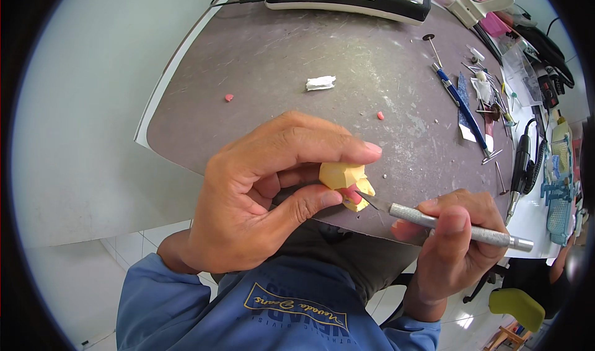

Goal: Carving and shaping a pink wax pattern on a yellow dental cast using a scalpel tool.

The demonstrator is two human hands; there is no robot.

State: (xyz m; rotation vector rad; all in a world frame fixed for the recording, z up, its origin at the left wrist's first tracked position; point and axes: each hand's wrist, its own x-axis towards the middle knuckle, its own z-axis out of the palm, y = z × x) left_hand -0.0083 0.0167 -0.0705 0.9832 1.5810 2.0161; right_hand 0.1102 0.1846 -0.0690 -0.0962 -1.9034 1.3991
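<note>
Head view: the left hand (pixel 232 208) pinches a small yellow model (pixel 339 175), likely light, stiff and chip-prone, best gripped by its outer sides, at the grey bench's (pixel 260 66) near edge, while the right hand (pixel 455 245) grasps a silver-handled knife (pixel 412 214) at its pink patch (pixel 351 194).

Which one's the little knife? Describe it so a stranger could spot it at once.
Find the grey tabletop, then look to its near edge. There the right hand holds the knife, its blade pointing left at the yellow and pink piece in the left hand. Unlike the slim blue tool lying on the tabletop, it has a silvery, textured handle.
</note>
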